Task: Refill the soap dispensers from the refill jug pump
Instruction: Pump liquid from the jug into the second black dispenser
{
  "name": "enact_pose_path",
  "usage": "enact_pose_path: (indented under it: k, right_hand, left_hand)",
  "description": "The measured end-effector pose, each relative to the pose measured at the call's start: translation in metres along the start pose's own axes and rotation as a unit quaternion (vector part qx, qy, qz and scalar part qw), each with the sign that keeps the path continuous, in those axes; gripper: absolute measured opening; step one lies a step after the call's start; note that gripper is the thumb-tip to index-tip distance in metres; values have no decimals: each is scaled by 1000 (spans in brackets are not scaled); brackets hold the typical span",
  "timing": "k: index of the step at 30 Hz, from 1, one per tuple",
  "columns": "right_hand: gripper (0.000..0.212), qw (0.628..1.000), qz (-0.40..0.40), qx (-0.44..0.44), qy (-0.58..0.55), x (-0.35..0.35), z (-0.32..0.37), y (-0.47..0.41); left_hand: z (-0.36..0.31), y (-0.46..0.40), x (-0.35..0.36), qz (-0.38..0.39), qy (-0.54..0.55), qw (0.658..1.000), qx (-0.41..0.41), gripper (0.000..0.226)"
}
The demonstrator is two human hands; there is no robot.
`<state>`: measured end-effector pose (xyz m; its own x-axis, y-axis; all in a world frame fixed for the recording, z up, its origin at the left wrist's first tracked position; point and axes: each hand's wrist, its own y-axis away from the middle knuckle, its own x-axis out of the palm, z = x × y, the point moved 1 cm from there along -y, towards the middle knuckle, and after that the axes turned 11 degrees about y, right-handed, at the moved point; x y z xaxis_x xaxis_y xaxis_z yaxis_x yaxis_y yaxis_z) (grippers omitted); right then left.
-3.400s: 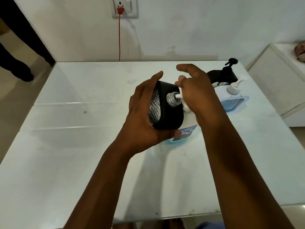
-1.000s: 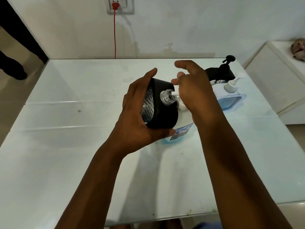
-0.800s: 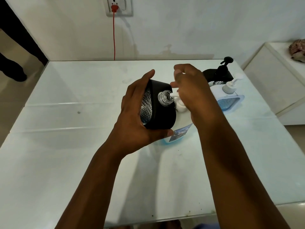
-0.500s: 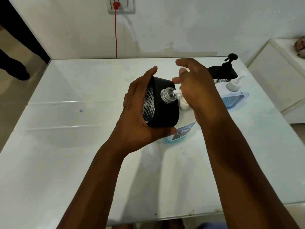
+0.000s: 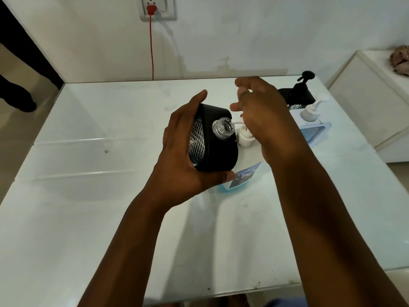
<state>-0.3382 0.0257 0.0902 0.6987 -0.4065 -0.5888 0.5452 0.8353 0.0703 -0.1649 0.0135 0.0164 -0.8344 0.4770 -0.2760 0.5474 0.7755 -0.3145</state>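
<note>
White glass desk carries everything. Nearest, the left hand has its grip wrapped round a black soap dispenser, tilted, its clear open neck just beside the white spout of the refill jug pump. The right hand rests on that pump, fingers loosely spread, holding nothing. Behind stand a white dispenser and a black dispenser.

We only see two bare forearms and hands, the left hand and right hand: no sleeves, watch or rings. Blue cloth peeks in at 6 o'clock.
</note>
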Motion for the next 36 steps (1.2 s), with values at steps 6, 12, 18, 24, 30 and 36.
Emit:
enact_pose_path:
  k: [6, 12, 18, 24, 30, 36]
  right_hand:
    - [44, 1000, -5, 0, -9, 9, -6, 6]
    - [34, 1000, -5, 7, 2, 8, -1, 3]
    - [34, 1000, 4, 0, -2, 4, 2, 1]
    - [44, 1000, 11, -25, 7, 10, -2, 5]
    - [37, 999, 23, -26, 29, 12, 4, 3]
    - [36, 1000, 1, -5, 11, 4, 3, 0]
  left_hand:
    - [1, 1, 0, 3, -6, 1000, -3, 132]
    - [2, 2, -1, 3, -6, 1000, -6, 135]
    - [-1, 2, -2, 0, -2, 1000, -6, 134]
    - [-4, 1, -2, -4, -3, 1000, -5, 132]
    - [-1, 1, -4, -6, -7, 1000, -3, 133]
    - [0, 2, 2, 3, -3, 1000, -12, 134]
